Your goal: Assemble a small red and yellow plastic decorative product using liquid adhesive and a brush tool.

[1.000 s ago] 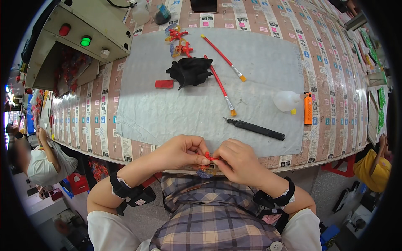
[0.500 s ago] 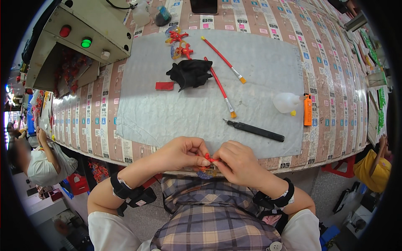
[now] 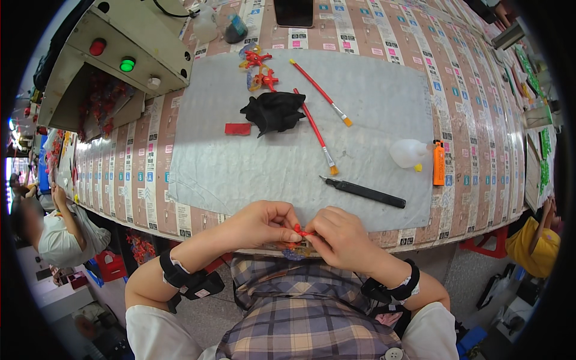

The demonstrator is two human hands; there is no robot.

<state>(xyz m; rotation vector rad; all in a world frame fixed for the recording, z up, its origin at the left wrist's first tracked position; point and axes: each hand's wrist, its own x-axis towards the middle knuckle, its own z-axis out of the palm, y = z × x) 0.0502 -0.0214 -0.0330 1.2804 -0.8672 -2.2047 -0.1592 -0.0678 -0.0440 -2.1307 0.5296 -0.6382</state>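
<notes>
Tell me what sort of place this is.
Probably a workshop or small factory: a boxy machine on the worktable, two red-handled paintbrushes, a black knife, and another person at the left.

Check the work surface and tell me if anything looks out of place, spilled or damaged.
Nothing visibly spilled or damaged. Two things stand out mildly: the black cloth lies crumpled rather than flat on the grey sheet, and the black craft knife lies loose just beyond the right hand, its pointed tip apparently uncovered.
</notes>
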